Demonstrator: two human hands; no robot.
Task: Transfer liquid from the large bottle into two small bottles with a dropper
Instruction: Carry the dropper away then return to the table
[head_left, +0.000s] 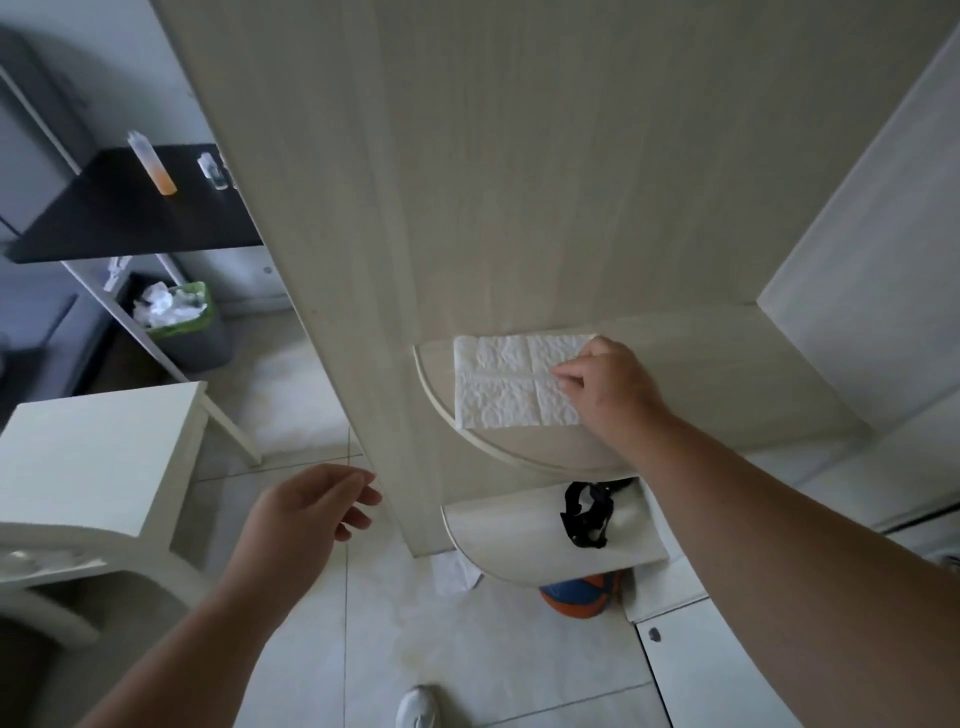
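Note:
A tall clear bottle (152, 163) with orange liquid at its bottom stands on a black table (130, 218) at the far left. Two small clear bottles (214, 171) stand beside it, partly cut off by a pale wooden panel (467, 182). No dropper is visible. My right hand (608, 387) pinches the right edge of a white paper tissue (511, 382) lying on a rounded corner shelf (701, 395). My left hand (306, 512) hovers low over the floor with its fingers apart and nothing in it.
A grey bin (182, 322) with crumpled tissues stands under the black table. A white stool (98, 457) is at the left. A lower rounded shelf (498, 535) holds a black strap (587, 514). An orange-and-blue ball (576, 592) lies beneath it.

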